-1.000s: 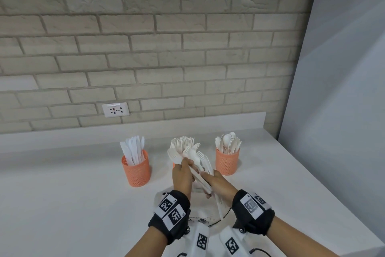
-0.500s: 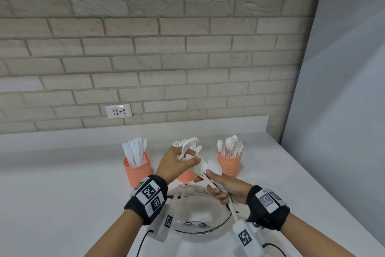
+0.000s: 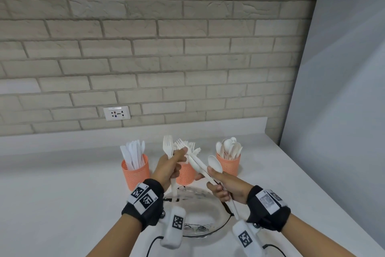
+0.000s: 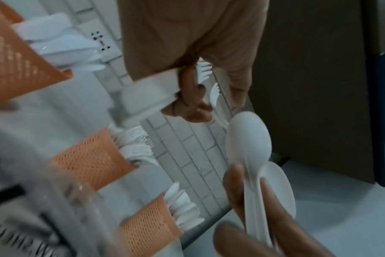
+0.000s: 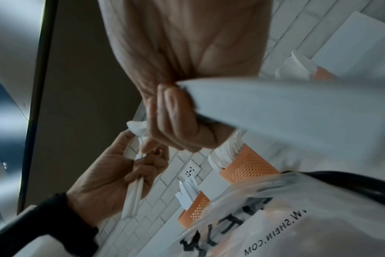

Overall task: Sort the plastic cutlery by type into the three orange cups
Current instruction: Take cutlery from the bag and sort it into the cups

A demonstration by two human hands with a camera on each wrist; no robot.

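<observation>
Three orange mesh cups stand in a row on the white counter. The left cup [image 3: 135,171] holds knives, the middle cup [image 3: 185,175] forks, the right cup [image 3: 229,165] spoons. My left hand [image 3: 170,167] grips white forks [image 3: 168,144] upright by their handles, just in front of the middle cup. My right hand [image 3: 227,186] holds a slanted bundle of white cutlery, with a spoon [image 3: 214,164] on top. The left wrist view shows that spoon [image 4: 248,139] close up and the fork-filled middle cup [image 4: 88,156]. The hands are a little apart.
A clear plastic bag [image 3: 198,204] with black print lies on the counter under my hands. A brick wall with a socket [image 3: 116,113] runs behind the cups. A grey panel [image 3: 333,131] closes off the right side, and the counter's right edge is near.
My left hand has pulled forks out of the shared bundle and lifted them upright to the left. My right hand keeps the other pieces and has dropped slightly to the right.
</observation>
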